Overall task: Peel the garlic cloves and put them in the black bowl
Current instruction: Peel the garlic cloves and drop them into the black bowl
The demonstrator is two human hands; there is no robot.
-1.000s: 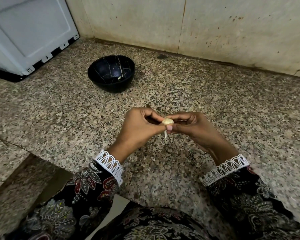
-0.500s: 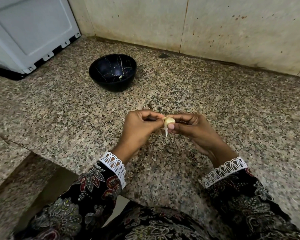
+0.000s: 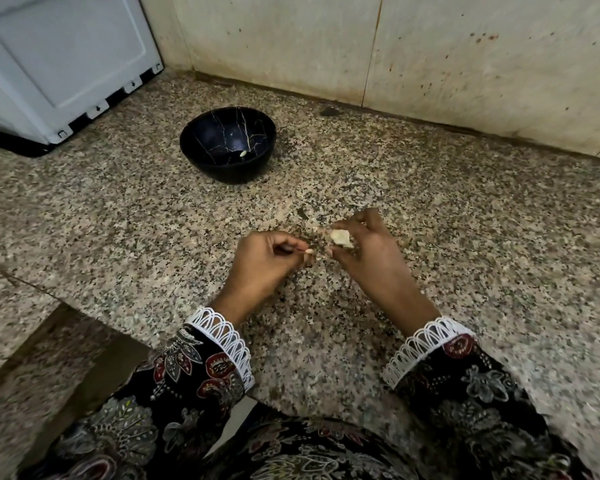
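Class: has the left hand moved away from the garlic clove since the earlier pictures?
Yes. The left hand has pulled left, away from the garlic clove; judged against the black bowl.

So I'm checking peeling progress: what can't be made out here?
- Garlic clove, head view: right hand covers part; remaining skin unclear.
- Left hand fingertips: something small pinched, too blurred to tell.
- Black bowl: one pale bit inside, too small to identify.

Home kitchen, granite counter [image 3: 430, 209], tiled wall [image 3: 465, 64]
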